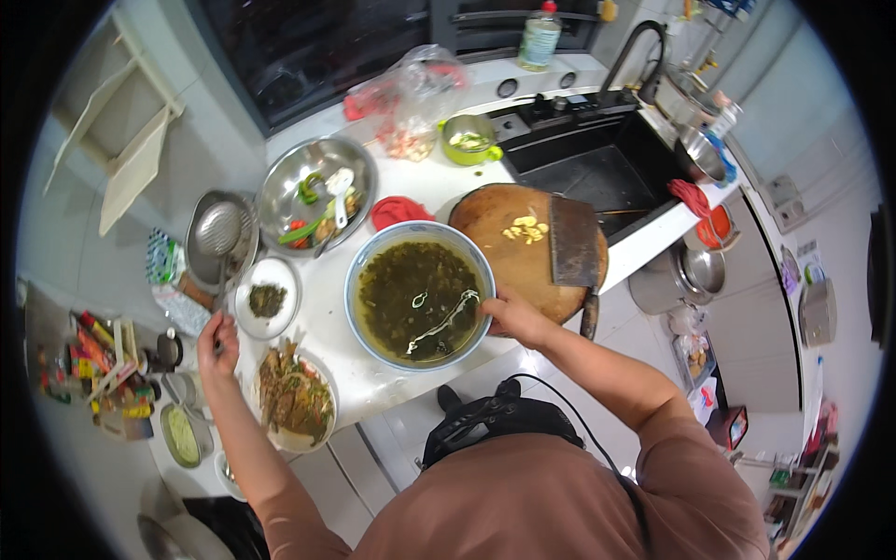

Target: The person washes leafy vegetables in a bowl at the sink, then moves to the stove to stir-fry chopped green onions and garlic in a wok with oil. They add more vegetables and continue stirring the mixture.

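Note:
My left hand (pixel 218 346) grips the handle of a metal slotted skimmer (pixel 219 227). The skimmer's perforated head rests over a grey metal basin (pixel 196 262) on the left. My right hand (pixel 514 318) holds the right rim of a large blue-and-white bowl (pixel 420 301), filled with dark green soup. Light glints on the liquid's surface. Close to my left hand is a white plate (pixel 290 311) with a small dark green heap. Below it sits a dish of cooked fish (pixel 297 399) with sauce and vegetable shreds.
A round wooden chopping board (pixel 483 217) carries sliced garlic (pixel 525 229) and a cleaver (pixel 574 241), its handle past the board's edge. Behind are a steel bowl (pixel 269 189) with scraps and a white spoon, a red cloth (pixel 400 212), a green pot (pixel 467 140) and a black sink (pixel 588 168).

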The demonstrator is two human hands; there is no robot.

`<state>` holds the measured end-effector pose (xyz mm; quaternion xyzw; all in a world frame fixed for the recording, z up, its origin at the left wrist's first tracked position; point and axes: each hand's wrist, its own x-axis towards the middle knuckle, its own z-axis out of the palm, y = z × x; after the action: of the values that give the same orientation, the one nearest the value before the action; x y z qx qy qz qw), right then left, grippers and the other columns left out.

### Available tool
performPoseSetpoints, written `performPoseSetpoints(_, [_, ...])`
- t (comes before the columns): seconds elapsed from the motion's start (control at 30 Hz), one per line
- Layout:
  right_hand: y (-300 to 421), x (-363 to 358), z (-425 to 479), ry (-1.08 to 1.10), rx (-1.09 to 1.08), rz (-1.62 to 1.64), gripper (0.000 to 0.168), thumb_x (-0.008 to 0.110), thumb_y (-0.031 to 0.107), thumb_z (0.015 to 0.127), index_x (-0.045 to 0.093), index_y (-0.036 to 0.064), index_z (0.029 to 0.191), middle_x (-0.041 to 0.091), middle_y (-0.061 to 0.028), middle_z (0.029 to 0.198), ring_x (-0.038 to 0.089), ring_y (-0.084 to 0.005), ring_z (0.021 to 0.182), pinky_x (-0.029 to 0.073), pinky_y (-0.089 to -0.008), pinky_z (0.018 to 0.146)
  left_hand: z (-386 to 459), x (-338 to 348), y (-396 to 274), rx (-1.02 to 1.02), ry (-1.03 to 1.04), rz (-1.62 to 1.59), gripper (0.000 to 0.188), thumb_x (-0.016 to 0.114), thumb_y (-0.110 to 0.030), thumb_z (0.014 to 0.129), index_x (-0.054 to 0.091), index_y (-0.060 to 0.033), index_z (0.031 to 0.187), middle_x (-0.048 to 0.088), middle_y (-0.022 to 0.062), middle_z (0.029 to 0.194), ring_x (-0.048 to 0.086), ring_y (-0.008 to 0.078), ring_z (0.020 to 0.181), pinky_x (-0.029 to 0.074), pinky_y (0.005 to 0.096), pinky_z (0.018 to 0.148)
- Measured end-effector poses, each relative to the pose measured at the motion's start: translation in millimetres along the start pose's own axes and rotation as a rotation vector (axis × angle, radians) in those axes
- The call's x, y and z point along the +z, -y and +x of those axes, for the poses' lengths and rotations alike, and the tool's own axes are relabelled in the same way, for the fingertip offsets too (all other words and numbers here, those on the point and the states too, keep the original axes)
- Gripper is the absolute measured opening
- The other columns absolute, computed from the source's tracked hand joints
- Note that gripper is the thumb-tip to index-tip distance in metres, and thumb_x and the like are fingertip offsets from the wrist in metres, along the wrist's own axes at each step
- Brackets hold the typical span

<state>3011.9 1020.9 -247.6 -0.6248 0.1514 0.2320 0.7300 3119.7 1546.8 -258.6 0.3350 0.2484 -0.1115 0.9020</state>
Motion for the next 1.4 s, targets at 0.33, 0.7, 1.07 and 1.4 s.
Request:
performPoseSetpoints(0.33, [66, -149, -37, -0.226, -0.093, -0.044, 0.044, 0.05, 0.017, 0.079, 0.043, 0.004, 0.121, 0.06, -0.0062, 0.083, 0.058, -0.0108, 0.06, 0.045, -0.0199, 0.053, -118, 68, 66, 0.206, 0.018, 0.186, 0.01, 0.049, -0.007, 0.09, 0.047, -0.0054, 0.1, 0.055, 0.0091, 0.073, 0.042, 0.0098, 0.041, 0.035, 0.0207, 0.029])
performPoseSetpoints(0.7, [143, -388, -57, -0.339, -0.085, -0.316, 0.036, 0.049, 0.019, 0.08, 0.047, 0.007, 0.113, 0.062, -0.0051, 0.078, 0.06, -0.0109, 0.057, 0.045, -0.0206, 0.05, -193, 283, 269, -0.112, 0.099, 0.4, 0.046, 0.049, -0.006, 0.081, 0.043, 0.0005, 0.126, 0.049, 0.0125, 0.066, 0.037, 0.0114, 0.032, 0.027, 0.0234, 0.024])
performPoseSetpoints(1.07, [223, -551, -32, -0.49, -0.135, -0.489, 0.033, 0.048, 0.016, 0.08, 0.05, 0.004, 0.11, 0.059, -0.007, 0.074, 0.054, -0.0143, 0.051, 0.041, -0.0237, 0.044, -123, 457, 446, -0.541, 0.37, 0.371, 0.037, 0.054, -0.01, 0.083, 0.042, -0.0051, 0.118, 0.051, 0.0063, 0.072, 0.043, 0.0116, 0.041, 0.031, 0.0241, 0.034])
performPoseSetpoints(1.4, [203, -627, 30, -0.486, -0.101, -0.623, 0.03, 0.049, 0.016, 0.081, 0.051, 0.0, 0.106, 0.057, -0.0101, 0.069, 0.05, -0.017, 0.043, 0.037, -0.0284, 0.036, -69, 498, 555, -0.525, 0.264, 0.431, 0.02, 0.054, -0.008, 0.083, 0.045, -0.0078, 0.101, 0.051, 0.0045, 0.07, 0.045, 0.0132, 0.047, 0.034, 0.0263, 0.041])
